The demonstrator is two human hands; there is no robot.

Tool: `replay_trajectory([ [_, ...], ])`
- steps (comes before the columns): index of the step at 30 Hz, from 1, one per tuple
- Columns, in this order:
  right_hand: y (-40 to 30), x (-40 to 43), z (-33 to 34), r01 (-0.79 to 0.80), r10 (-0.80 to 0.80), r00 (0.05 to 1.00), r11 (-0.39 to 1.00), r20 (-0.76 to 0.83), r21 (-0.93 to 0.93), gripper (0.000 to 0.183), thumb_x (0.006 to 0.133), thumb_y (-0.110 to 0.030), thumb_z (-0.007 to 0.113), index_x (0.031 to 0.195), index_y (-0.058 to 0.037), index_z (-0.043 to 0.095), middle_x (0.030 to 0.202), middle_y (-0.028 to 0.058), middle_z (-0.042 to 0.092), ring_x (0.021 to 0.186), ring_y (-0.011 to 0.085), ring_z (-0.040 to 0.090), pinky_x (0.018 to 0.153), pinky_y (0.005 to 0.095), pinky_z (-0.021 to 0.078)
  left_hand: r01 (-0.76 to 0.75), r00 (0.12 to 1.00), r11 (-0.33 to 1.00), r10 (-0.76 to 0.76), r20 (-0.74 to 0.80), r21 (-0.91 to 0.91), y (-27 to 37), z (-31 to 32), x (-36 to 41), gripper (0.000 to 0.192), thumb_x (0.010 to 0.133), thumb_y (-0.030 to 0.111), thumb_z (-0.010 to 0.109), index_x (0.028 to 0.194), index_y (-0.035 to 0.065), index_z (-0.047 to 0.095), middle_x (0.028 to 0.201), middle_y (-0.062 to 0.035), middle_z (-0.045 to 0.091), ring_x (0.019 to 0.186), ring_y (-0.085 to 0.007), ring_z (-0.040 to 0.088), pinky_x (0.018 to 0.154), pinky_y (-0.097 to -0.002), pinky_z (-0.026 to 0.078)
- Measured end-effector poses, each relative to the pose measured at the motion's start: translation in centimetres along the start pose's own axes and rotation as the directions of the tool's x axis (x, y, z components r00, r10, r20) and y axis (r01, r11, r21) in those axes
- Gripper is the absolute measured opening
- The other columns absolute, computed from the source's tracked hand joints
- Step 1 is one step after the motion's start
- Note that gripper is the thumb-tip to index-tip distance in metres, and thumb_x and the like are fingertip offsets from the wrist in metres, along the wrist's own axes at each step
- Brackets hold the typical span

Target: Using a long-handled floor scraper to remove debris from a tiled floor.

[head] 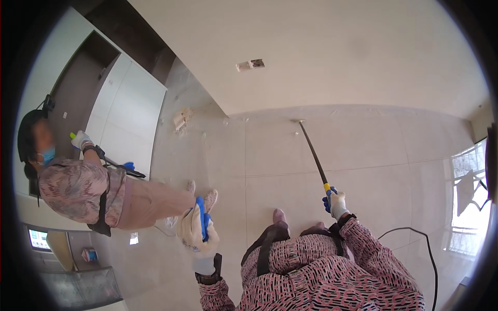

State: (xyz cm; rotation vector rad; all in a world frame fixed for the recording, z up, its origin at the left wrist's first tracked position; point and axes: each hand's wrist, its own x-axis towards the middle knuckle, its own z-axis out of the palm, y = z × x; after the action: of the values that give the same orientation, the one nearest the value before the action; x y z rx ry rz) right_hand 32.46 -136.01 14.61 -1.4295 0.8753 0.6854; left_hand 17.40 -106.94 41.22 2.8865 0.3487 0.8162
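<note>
My right hand (336, 202), in a white glove with blue coating, grips the yellow handle end of a long dark pole tool (312, 149), probably a floor scraper. Its small head (299, 121) rests on the pale tiled floor (284, 147) close to the base of the wall. My left hand (198, 229), gloved the same way, is raised at my left side, blurred, with its fingers loosely bent. Nothing shows in it. A small white scrap (297, 133) lies beside the tool's head.
A masked person (78, 186) stands at my left, a gloved hand (81, 140) holding something green, near white cabinet panels (124, 105). Debris (182, 118) lies by the wall corner. The wall (330, 58) has an uncovered socket opening (250, 65). A black cable (430, 248) hangs at right.
</note>
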Motion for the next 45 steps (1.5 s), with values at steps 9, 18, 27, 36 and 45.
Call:
replay_trajectory([
  [9,-0.1,-0.5,0.2,0.074,-0.075,0.997,0.993,-0.010,-0.089,0.018,0.083,-0.022,0.050,0.097,-0.0117,0.054,0.056,0.0045,0.051,0.038,0.0125,0.045,0.033,0.0264,0.0334,-0.031,0.999,0.999,0.031,0.042,0.016,-2.0,0.6,-0.8,0.037,0.071,0.011,0.056,0.106,-0.0027,0.053,0.096,-0.0177,0.056,0.088,-0.0337,0.053,0.079,-0.0424,0.041],
  [18,-1.3,1.8,3.6,0.005,-0.010,0.999,0.996,-0.054,-0.085,0.023,0.083,-0.023,0.049,0.103,-0.0134,0.053,0.055,0.0018,0.050,0.039,0.0099,0.044,0.033,0.0253,0.0329,-0.081,0.974,0.993,0.097,0.203,-0.083,-0.3,4.8,0.2,0.037,0.072,0.012,0.055,0.106,-0.0008,0.053,0.096,-0.0164,0.056,0.090,-0.0332,0.052,0.079,-0.0417,0.041],
  [27,6.4,-0.8,0.6,0.112,-0.127,0.988,0.982,-0.089,-0.152,0.024,0.084,-0.019,0.049,0.103,-0.0059,0.058,0.054,0.0007,0.050,0.042,0.0091,0.047,0.037,0.0242,0.0373,-0.150,0.890,0.939,0.265,0.371,-0.311,0.5,12.6,1.8,0.042,0.068,0.009,0.056,0.110,0.0036,0.053,0.090,-0.0112,0.057,0.083,-0.0312,0.054,0.078,-0.0414,0.043],
  [36,5.7,-1.2,3.3,-0.042,0.022,0.988,0.991,-0.151,-0.130,0.028,0.084,-0.018,0.050,0.109,-0.0065,0.056,0.056,0.0013,0.050,0.043,0.0086,0.047,0.037,0.0228,0.0376,-0.132,0.769,0.877,0.385,0.510,-0.462,1.6,23.4,2.9,0.043,0.068,0.009,0.057,0.111,0.0050,0.052,0.088,-0.0100,0.057,0.084,-0.0282,0.053,0.080,-0.0394,0.041],
  [45,6.1,-0.8,5.8,-0.001,-0.002,0.991,1.000,-0.137,-0.028,0.029,0.085,-0.015,0.049,0.112,-0.0060,0.054,0.058,-0.0028,0.048,0.045,0.0054,0.044,0.040,0.0207,0.0353,-0.290,0.521,0.861,0.508,0.686,-0.418,5.6,36.4,0.7,0.062,0.067,0.016,0.060,0.125,0.0114,0.039,0.124,-0.0140,0.040,0.114,-0.0300,0.037,0.098,-0.0410,0.027],
])
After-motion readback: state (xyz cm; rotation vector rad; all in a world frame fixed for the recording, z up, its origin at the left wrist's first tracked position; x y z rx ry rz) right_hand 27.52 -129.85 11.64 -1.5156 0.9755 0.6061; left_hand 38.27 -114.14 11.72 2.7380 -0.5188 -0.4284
